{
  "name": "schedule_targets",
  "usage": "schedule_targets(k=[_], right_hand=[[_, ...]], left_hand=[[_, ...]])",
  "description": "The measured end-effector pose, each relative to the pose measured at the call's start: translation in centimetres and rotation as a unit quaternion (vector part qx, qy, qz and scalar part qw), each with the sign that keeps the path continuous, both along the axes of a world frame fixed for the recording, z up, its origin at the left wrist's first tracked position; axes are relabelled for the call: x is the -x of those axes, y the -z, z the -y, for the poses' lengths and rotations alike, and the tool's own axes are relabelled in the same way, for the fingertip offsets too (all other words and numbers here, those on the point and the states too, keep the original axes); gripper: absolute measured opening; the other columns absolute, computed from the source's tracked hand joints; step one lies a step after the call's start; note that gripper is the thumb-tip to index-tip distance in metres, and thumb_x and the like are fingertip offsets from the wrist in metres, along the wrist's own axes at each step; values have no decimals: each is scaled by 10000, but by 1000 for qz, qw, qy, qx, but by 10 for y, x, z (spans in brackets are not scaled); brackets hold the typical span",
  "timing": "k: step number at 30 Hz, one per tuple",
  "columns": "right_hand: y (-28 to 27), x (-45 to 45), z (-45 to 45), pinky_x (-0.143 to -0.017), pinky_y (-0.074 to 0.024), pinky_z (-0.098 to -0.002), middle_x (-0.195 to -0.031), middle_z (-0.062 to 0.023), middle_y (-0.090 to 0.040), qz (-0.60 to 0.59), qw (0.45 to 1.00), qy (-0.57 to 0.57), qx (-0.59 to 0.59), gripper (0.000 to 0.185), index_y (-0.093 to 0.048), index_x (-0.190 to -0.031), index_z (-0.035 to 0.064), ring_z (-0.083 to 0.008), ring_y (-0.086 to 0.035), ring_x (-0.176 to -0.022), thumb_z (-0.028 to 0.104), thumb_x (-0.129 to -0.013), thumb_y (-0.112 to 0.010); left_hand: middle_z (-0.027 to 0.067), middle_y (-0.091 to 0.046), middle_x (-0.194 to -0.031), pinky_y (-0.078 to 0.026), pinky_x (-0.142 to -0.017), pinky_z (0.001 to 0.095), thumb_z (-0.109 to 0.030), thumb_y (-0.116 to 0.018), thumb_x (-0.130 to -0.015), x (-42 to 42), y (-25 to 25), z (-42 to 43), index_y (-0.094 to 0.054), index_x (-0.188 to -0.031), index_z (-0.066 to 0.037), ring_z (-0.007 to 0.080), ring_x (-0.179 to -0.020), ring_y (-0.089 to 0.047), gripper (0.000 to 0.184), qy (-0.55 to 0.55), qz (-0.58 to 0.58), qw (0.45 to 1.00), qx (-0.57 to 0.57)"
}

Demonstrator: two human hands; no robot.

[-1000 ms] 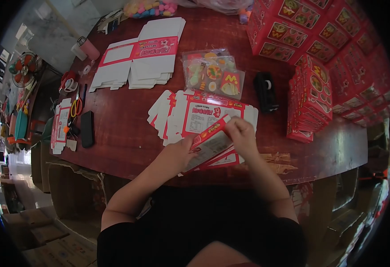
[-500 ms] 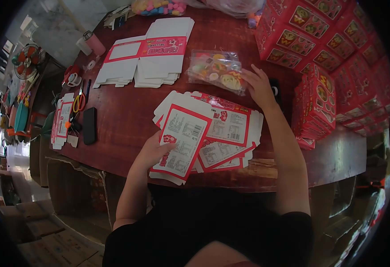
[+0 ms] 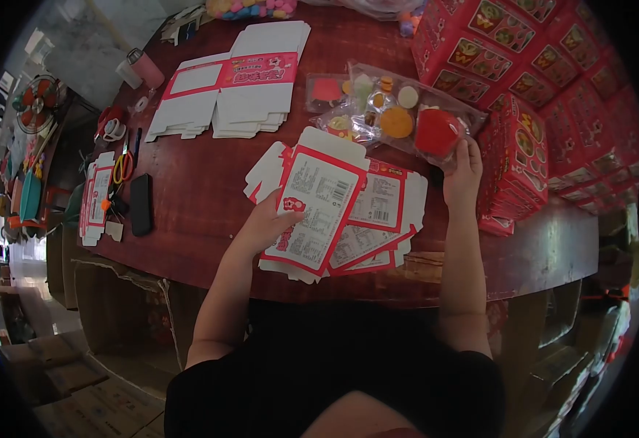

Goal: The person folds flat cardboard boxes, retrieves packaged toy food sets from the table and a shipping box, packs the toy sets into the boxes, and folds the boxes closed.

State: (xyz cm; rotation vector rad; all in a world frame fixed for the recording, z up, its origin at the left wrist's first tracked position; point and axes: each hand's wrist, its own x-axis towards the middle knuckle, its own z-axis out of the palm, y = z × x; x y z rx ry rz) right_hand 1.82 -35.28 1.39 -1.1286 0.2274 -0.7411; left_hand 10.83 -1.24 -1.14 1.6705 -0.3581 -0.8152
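Note:
My left hand (image 3: 270,223) grips the left edge of a flat carton (image 3: 318,208) with red borders and printed text, its thumb on the printed face. More flat cartons (image 3: 381,198) lie fanned beneath and to its right. My right hand (image 3: 463,169) is closed on the lower right corner of a clear bag of toy food (image 3: 396,117), which is lifted and tilted. Inside the bag are a red piece, an orange disc and several smaller pieces. Other clear bags (image 3: 327,91) lie under and left of it.
White flat cartons (image 3: 254,98) are stacked at the back left. A phone (image 3: 141,204), scissors (image 3: 123,166), a pink bottle (image 3: 145,68) and a small carton pile (image 3: 98,197) stand or lie at the left. Assembled red boxes (image 3: 516,146) are piled at the right.
My right hand has closed on a clear bag and drawn it right and toward me. My left hand and its carton have shifted slightly right and away from me.

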Motion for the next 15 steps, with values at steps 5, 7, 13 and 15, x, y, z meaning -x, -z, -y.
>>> schedule_targets(k=[5,7,13,15], right_hand=[[-20,33,10,-694,-564,-337,-1023,-87,-603,-106,993,-53,20,259,-492,-1114,24,-182,-619,-905,218,-972,-395],[-24,41,16,-751,-555,-373,-1077,-103,-594,-199,970,-131,39,297,-472,-1171,26,-207,-608,-961,233,-971,-400],[-15,46,-26,-918,-459,-433,-1218,-114,-536,150,934,-279,-162,473,-391,-1282,33,-285,-539,-1094,189,-874,-573],[10,44,-40,-905,-469,-417,-1207,-109,-541,135,963,-195,-132,524,-394,-1279,31,-281,-551,-1073,127,-822,-631]], left_hand=[[157,-598,-1091,-457,-869,323,-105,-658,-787,8,-21,5,-427,-1238,41,190,-1005,-579,527,78,57,994,-45],[161,-603,-1084,-456,-870,322,-118,-666,-783,14,-30,9,-422,-1245,40,196,-1007,-582,545,83,79,992,-54],[171,-614,-1052,-455,-868,327,-163,-660,-803,25,-21,17,-421,-1238,50,224,-998,-592,540,64,102,992,-26],[177,-618,-1035,-458,-856,328,-183,-624,-837,32,-19,23,-426,-1225,56,228,-981,-598,497,77,121,989,-22]])
